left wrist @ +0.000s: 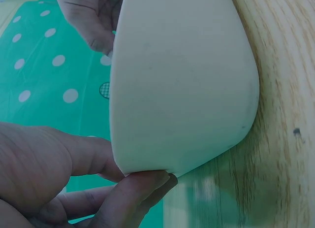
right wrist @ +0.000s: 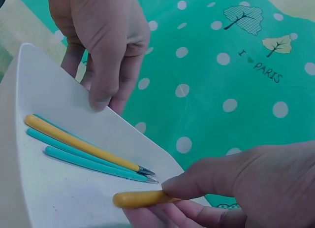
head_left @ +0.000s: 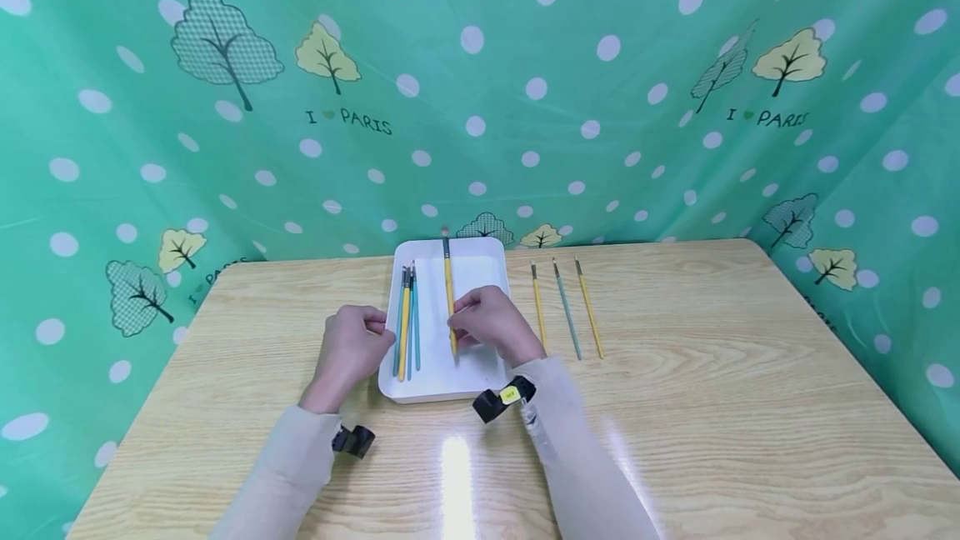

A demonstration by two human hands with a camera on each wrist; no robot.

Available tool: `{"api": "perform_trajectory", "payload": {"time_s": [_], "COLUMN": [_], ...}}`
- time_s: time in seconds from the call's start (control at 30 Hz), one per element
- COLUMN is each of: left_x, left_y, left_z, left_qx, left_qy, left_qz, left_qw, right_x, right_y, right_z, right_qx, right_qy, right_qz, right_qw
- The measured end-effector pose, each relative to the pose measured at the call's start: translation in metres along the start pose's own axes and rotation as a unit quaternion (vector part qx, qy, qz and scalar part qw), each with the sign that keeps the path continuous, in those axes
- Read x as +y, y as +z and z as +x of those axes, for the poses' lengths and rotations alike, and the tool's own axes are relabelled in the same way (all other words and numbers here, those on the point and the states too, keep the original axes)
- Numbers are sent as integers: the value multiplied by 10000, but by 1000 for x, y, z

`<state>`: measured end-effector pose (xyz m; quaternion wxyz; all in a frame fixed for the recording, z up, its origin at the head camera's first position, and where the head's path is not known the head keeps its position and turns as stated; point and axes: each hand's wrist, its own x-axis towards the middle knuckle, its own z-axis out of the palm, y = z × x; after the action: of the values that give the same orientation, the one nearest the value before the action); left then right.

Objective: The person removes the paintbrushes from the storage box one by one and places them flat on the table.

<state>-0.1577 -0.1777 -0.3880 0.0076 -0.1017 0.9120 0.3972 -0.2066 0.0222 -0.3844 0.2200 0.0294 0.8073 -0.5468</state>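
My right hand [head_left: 492, 322] pinches a yellow paintbrush [head_left: 448, 282] near the lower end of its handle, over the white tray [head_left: 472, 377]. That brush points away, its bristles reaching past the tray's far rim. In the right wrist view the rounded handle end [right wrist: 132, 199] sticks out from between thumb and fingers. My left hand [head_left: 351, 350] grips the tray's left wall, thumb inside and fingers outside, as the left wrist view shows around the tray wall [left wrist: 182, 90]. Along the tray's left side lie a yellow brush [head_left: 405, 332] and several teal brushes [head_left: 416, 332].
Right of the tray, three brushes lie apart on the wooden table [head_left: 712, 390]: a yellow one [head_left: 539, 307], a teal one [head_left: 567, 309] and another yellow one [head_left: 589, 308]. A green dotted cloth [head_left: 570, 107] hangs behind the table and along its sides.
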Motion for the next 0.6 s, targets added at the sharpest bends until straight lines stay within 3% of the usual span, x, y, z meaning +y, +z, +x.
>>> {"api": "perform_trajectory", "payload": {"time_s": [0.27, 0.6], "left_x": [2, 1], "left_y": [-1, -2], "left_z": [-1, -1], "left_qx": [-10, 23], "left_qy": [-34, 53], "left_qz": [-1, 17], "left_qw": [10000, 10000], "right_x": [3, 1], "right_y": [-12, -18], "right_z": [-1, -3], "right_qx": [-173, -339], "right_qy": [-25, 251], "right_qz": [67, 328], "right_qw": [9998, 9986]}}
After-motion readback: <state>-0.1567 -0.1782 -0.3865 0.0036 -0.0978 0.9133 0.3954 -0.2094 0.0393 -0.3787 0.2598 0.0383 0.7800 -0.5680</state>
